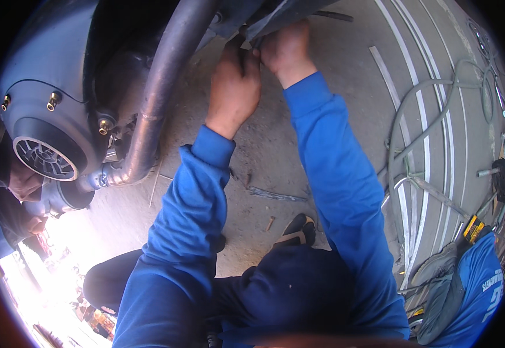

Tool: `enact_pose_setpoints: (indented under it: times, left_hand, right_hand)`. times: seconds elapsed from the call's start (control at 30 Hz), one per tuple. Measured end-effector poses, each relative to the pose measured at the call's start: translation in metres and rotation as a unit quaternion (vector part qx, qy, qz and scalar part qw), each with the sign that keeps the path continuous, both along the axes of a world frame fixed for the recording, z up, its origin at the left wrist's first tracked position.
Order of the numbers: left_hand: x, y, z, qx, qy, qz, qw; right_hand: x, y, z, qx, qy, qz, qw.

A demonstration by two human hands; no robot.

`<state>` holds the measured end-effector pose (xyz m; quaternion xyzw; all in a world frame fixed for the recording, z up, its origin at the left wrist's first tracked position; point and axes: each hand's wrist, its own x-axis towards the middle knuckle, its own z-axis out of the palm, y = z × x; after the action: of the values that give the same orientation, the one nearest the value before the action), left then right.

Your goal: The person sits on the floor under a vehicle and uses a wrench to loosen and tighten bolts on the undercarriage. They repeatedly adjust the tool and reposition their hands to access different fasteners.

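Note:
Both my arms, in blue sleeves, reach up to the underside of a dark vehicle part (pixel 284 16) at the top middle. My left hand (pixel 235 90) is closed, its fingers pointing up beneath that part's edge. Close beside it, my right hand (pixel 288 49) has its fingers curled at the same spot, almost touching the left. What the fingertips grip is hidden or too small to make out. Left of my hands runs a bent, brownish metal exhaust pipe (pixel 168 75). Beyond it sits a dark engine cover (pixel 49 64) with brass-coloured bolts and a round grille (pixel 45 158).
At the far left, another person's hand (pixel 25 181) is near the silencer (pixel 58 197). Long metal strips (pixel 418 116) and a grey hose (pixel 396 127) lie on the floor at right. A blue shirt (pixel 481 284) shows at lower right. A dark stick (pixel 275 194) lies below my hands.

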<state>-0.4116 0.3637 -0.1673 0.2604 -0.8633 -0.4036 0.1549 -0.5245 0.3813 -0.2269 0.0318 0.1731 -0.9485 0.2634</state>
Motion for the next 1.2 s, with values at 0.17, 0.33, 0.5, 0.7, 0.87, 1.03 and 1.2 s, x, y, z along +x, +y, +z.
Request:
enact_pose_setpoints:
  times: [0.17, 0.33, 0.5, 0.7, 0.87, 1.03, 1.2]
  left_hand:
    - [-0.001, 0.001, -0.007, 0.011, 0.024, -0.002, 1.000]
    - [-0.003, -0.001, -0.009, 0.050, 0.021, -0.009, 0.998]
    - [-0.004, 0.004, -0.011, 0.046, 0.058, -0.030, 0.997]
    - [-0.003, 0.010, -0.016, 0.052, 0.129, -0.015, 0.990]
    - [-0.008, 0.013, -0.017, 0.092, 0.134, -0.010, 0.987]
    - [-0.009, 0.017, -0.015, 0.085, 0.100, -0.016, 0.991]
    - [-0.011, 0.018, -0.014, 0.101, 0.114, -0.012, 0.988]
  right_hand:
    - [-0.004, 0.002, -0.008, -0.057, 0.059, 0.032, 0.996]
    - [-0.008, 0.005, -0.006, -0.095, -0.001, 0.043, 0.994]
    - [-0.017, 0.017, 0.001, -0.038, 0.043, 0.096, 0.994]
    - [-0.023, 0.016, -0.008, -0.118, 0.045, 0.091, 0.988]
    - [-0.029, 0.012, -0.016, -0.088, 0.012, 0.095, 0.991]
    - [-0.037, 0.019, -0.016, -0.082, 0.023, 0.105, 0.991]
    - [-0.037, 0.021, -0.009, -0.112, 0.049, 0.141, 0.982]
